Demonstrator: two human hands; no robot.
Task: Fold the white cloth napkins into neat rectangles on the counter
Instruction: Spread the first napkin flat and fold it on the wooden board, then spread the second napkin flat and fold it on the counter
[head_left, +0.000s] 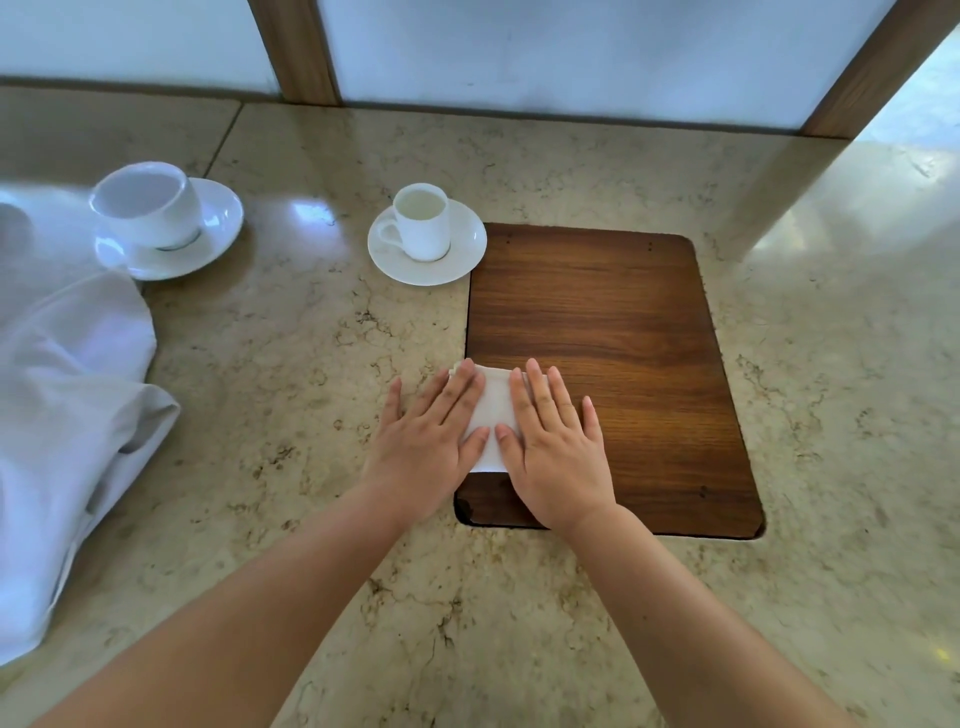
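Head, 1 napkin (491, 415), 2 cups (422, 221)

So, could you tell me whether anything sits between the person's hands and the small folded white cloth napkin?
Nothing visible does. The left hand and right hand both lie flat on the small folded white cloth napkin, at the wooden board's left edge.

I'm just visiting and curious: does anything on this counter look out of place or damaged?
The large cup leans tilted on its saucer. The wooden panel looks chipped at its near-left corner. Otherwise nothing stands out.
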